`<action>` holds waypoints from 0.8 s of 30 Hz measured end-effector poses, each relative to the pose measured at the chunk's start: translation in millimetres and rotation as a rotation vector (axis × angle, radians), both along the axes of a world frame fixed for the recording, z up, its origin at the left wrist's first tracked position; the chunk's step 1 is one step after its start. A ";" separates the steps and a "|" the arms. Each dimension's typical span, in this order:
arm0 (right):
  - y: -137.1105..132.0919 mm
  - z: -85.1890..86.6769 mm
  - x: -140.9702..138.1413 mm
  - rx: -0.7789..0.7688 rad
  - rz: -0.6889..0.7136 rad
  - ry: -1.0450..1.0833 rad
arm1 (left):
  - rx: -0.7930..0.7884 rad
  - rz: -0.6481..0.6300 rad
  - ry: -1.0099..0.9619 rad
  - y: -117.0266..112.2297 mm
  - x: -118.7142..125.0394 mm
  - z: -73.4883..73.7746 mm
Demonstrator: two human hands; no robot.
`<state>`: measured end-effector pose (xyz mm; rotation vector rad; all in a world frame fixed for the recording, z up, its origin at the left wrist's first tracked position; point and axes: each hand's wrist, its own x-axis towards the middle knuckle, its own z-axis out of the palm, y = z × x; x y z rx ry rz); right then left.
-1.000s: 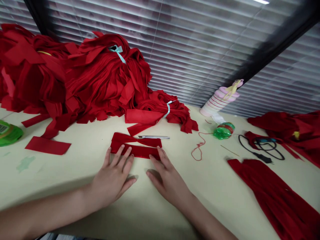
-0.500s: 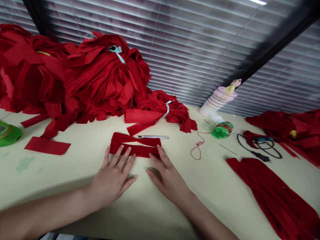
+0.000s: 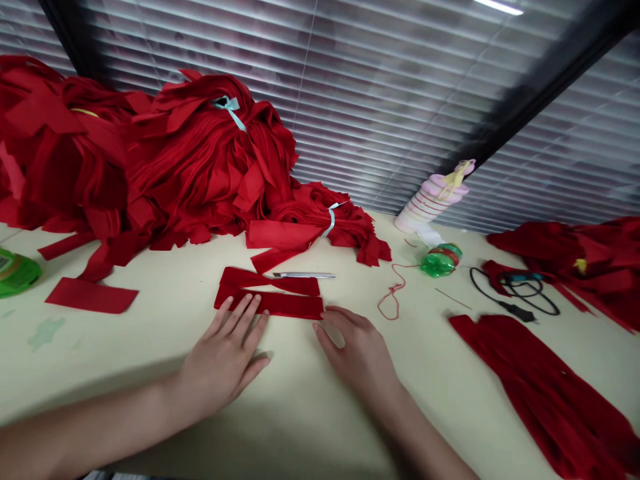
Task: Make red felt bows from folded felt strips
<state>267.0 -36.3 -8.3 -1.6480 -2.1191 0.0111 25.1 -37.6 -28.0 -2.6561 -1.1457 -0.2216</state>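
Observation:
A folded red fabric strip [image 3: 295, 306] lies crosswise on the table in front of me, with another narrow red strip [image 3: 295, 285] just behind it. My left hand [image 3: 225, 360] rests flat, fingers spread, with its fingertips on the left part of the front strip. At that strip's right end is my right hand [image 3: 363, 350], its fingers bent and its thumb apart from the index finger. The index fingertip is at the strip's corner; whether it touches the cloth is hard to tell. Behind both strips lies a slim silver craft knife [image 3: 306, 275].
Tied bundles of red cloth strips [image 3: 200, 160] fill the back left. To the right are a green bottle piece wound with red thread [image 3: 440, 261], a pink-white thread cone [image 3: 430, 200], a black cable [image 3: 520, 310] and more red cloth [image 3: 540, 387]. A green object [image 3: 17, 272] sits far left.
My right hand has slid off the top of the strip to its right end, and its fingers have bent. My left hand stays on the cloth.

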 end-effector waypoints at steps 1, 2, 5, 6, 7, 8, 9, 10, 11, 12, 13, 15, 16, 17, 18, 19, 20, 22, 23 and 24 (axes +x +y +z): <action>-0.2 -0.5 -0.7 -0.003 0.011 0.006 | 0.009 -0.007 0.000 0.4 0.3 0.2; -0.4 -0.9 -1.3 0.001 0.018 0.009 | 0.016 -0.015 -0.004 0.8 0.6 0.1; -0.5 -1.4 -1.8 0.013 0.035 0.017 | 0.032 -0.063 -0.013 1.6 1.6 -1.2; -0.2 -1.5 -1.5 0.016 0.039 0.024 | 0.037 -0.083 -0.013 1.7 1.9 -1.9; 0.1 -1.7 -1.2 0.021 0.044 0.033 | 0.043 -0.102 -0.011 1.7 2.2 -2.7; 0.3 -2.0 -0.8 0.029 0.051 0.041 | 0.050 -0.118 -0.007 1.6 2.4 -3.4; 0.4 -2.5 -0.4 0.042 0.059 0.048 | 0.056 -0.131 -0.003 1.5 2.5 -4.1; 0.4 -3.1 -0.2 0.060 0.066 0.055 | 0.064 -0.142 0.001 1.4 2.6 -4.6; 0.2 -3.8 -0.1 0.077 0.073 0.060 | 0.070 -0.150 0.004 1.3 2.6 -5.0; -0.2 -4.5 -0.1 0.091 0.082 0.066 | 0.075 -0.159 0.004 1.2 2.6 -5.3; -0.5 -5.2 -0.2 0.102 0.091 0.073 | 0.077 -0.168 0.003 1.1 2.6 -5.4; -1.0 -6.1 -0.8 0.114 0.107 0.091 | 0.063 -0.180 -0.004 0.9 2.4 -5.3; -1.1 -6.3 -1.1 0.119 0.113 0.099 | 0.052 -0.182 -0.012 0.8 2.3 -5.2; -1.0 -6.4 -1.3 0.123 0.119 0.106 | 0.037 -0.183 -0.018 0.8 2.2 -5.1; -0.9 -6.4 -1.5 0.125 0.124 0.112 | 0.023 -0.183 -0.022 0.7 2.0 -5.0; -0.6 -6.4 -1.6 0.126 0.127 0.116 | 0.011 -0.181 -0.025 0.7 2.0 -4.9; -0.4 -6.4 -1.6 0.123 0.130 0.119 | 0.001 -0.180 -0.027 0.7 1.9 -5.0; 0.1 -6.6 -1.4 0.112 0.128 0.121 | -0.019 -0.177 -0.028 0.7 1.9 -5.2; 0.3 -6.7 -1.3 0.105 0.124 0.120 | -0.031 -0.173 -0.032 0.6 1.9 -5.4; 0.4 -6.9 -1.1 0.100 0.119 0.120 | -0.043 -0.168 -0.036 0.6 2.0 -5.6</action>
